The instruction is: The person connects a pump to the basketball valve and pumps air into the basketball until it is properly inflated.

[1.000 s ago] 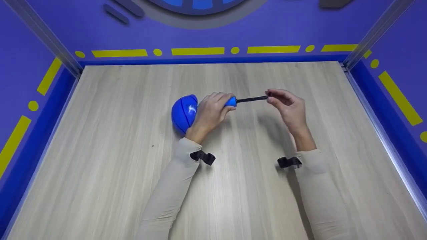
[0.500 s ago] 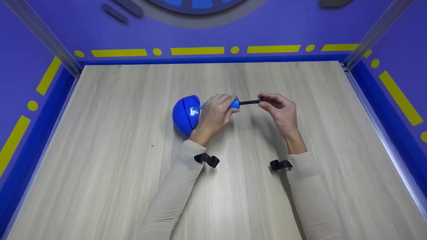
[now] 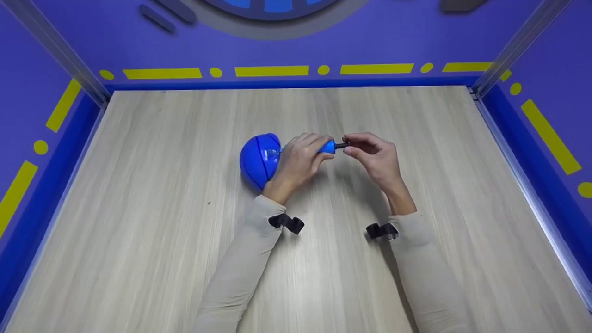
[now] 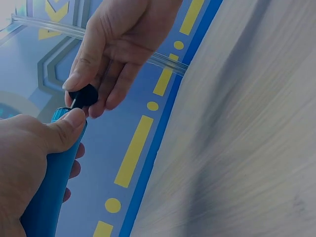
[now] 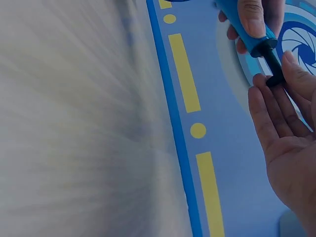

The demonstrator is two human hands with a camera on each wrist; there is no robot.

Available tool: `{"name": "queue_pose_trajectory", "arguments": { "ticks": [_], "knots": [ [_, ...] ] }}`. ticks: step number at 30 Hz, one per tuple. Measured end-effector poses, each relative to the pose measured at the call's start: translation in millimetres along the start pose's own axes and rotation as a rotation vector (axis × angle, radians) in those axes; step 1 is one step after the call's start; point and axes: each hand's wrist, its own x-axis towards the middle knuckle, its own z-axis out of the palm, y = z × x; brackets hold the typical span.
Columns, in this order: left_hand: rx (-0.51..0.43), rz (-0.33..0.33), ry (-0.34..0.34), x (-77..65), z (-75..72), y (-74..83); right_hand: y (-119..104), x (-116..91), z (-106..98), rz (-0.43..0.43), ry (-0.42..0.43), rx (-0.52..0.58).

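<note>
A hand pump with a light-blue barrel (image 4: 45, 197) is held above the table, its left end at a blue ball (image 3: 257, 159) with dark seam lines. The ball looks partly caved in; where the pump meets it is hidden behind my left hand (image 3: 298, 159). That hand wraps round the barrel, the thumb lying along it near the collar. My right hand (image 3: 377, 159) pinches the black handle (image 4: 86, 95) at the end of the pump's rod between thumb and fingers. Only a short length of black rod (image 5: 270, 61) shows out of the barrel.
The ball and hands are over a pale wood-grain table (image 3: 152, 240). Blue-purple panels (image 3: 277, 53) with yellow marks stand along the back and both sides. Black camera mounts (image 3: 286, 223) sit on both wrists.
My right hand has moved left toward my left hand, pushing the rod into the barrel, so much less rod shows. The left hand and ball have shifted only slightly.
</note>
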Motion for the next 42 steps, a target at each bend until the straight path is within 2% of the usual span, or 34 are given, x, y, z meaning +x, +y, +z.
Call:
{"name": "queue_pose_trajectory", "arguments": {
  "ticks": [3, 9, 13, 17, 26, 30, 37, 42],
  "knots": [
    [-0.003, 0.006, 0.006, 0.4, -1.8, -2.2, -1, 1, -13, -0.006, 0.021, -0.018],
    [0.007, -0.022, 0.004, 3.3, -8.0, -3.1, -1, 2, -46, 0.026, 0.174, 0.137],
    [0.017, -0.019, -0.016, 7.2, -8.5, -1.0, 0, 2, -59, 0.04, 0.199, 0.181],
    [0.036, -0.014, -0.032, 10.5, -5.3, 1.6, 1, 2, -54, 0.055, 0.179, 0.162],
    [0.079, -0.018, -0.051, 9.2, 0.0, 6.8, 3, -1, -10, 0.078, 0.094, 0.05],
    [0.076, -0.019, -0.067, 7.9, 1.1, 9.2, 3, -1, 0, 0.08, 0.044, 0.06],
    [0.036, -0.001, -0.052, 7.3, -0.7, 4.9, 1, 0, -9, 0.052, -0.007, 0.019],
    [0.038, -0.016, -0.05, 3.5, -3.3, -0.8, 6, -1, -33, 0.078, 0.051, 0.027]
  ]
}}
